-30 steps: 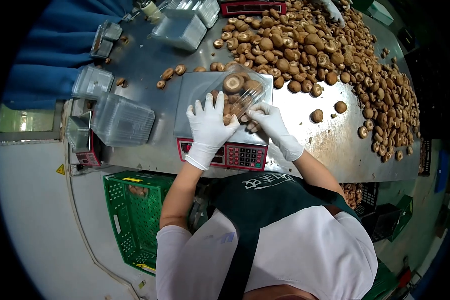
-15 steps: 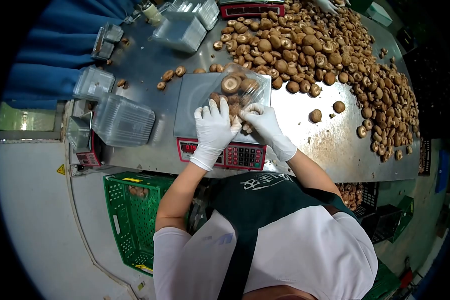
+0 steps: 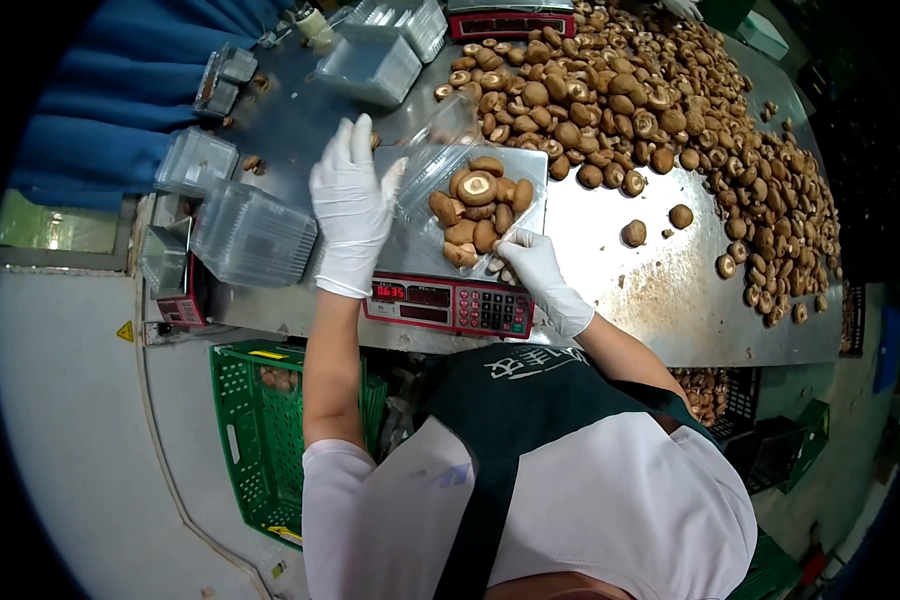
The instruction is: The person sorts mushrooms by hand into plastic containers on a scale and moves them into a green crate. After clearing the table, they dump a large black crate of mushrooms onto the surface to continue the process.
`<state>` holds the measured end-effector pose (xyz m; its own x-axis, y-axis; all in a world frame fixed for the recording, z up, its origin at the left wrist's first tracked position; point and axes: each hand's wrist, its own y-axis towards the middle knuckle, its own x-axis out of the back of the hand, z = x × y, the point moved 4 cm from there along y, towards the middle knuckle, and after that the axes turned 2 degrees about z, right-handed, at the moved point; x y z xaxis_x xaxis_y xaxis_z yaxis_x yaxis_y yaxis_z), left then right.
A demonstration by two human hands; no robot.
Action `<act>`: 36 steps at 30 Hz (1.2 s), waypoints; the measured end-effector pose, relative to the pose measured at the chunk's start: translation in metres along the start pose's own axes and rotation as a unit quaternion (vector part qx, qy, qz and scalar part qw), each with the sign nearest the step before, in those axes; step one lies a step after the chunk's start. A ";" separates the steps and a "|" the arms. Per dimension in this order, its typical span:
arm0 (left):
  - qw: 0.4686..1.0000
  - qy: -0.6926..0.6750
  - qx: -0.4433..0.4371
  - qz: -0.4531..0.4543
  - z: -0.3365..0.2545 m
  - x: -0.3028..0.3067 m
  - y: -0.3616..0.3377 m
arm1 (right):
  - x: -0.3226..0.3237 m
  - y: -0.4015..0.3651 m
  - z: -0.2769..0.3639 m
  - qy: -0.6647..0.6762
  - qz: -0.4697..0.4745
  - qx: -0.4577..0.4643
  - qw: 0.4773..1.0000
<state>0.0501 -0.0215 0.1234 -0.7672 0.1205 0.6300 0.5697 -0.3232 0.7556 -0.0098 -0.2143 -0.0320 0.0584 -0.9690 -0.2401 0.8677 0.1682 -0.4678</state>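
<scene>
A clear plastic container [image 3: 420, 205] of brown mushrooms [image 3: 478, 188] rests on the scale's plate [image 3: 537, 190], its transparent lid [image 3: 448, 122] raised at the far side. My left hand [image 3: 355, 205], in a white glove, is open beside the container's left side, fingers stretched away from me. Gloved too, my right hand [image 3: 542, 275] pinches the container's near right edge. Small pale mushroom pieces lie beneath those fingers. The red scale [image 3: 450, 305] shows 0.635 on its lit display.
A large heap of mushrooms [image 3: 660, 110] covers the back and right of the metal table [image 3: 610, 320]. Stacked clear containers [image 3: 255, 235] stand at left, more [image 3: 375, 65] at the back. Another scale [image 3: 510, 22] sits beyond. A green crate [image 3: 260, 430] is below the table edge.
My left hand has let go of the container and moved left, its fingers now spread. The lid has swung open, uncovering the mushrooms. My right hand stays at the near right corner.
</scene>
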 end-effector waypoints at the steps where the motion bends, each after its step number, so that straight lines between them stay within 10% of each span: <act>1: 1.000 0.001 -0.001 0.001 0.000 0.002 -0.002 | 0.001 0.001 -0.001 -0.010 0.015 -0.010 1.000; 9: 0.917 -0.194 -0.010 0.350 -0.047 -0.037 -0.061 | 0.017 -0.013 0.016 -0.120 0.030 0.020 0.992; 17: 0.858 -0.464 0.132 0.175 -0.031 -0.015 -0.069 | 0.009 -0.022 0.050 -0.241 0.022 0.155 0.958; 36: 0.925 -0.371 0.060 0.056 -0.055 0.018 -0.068 | -0.030 -0.015 0.070 0.018 0.128 0.166 0.978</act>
<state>-0.0191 -0.0494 0.0739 -0.3136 0.7182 0.6212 0.6956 -0.2716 0.6651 0.0098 -0.2002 0.0423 0.2813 -0.8950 -0.3463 0.9400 0.3296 -0.0883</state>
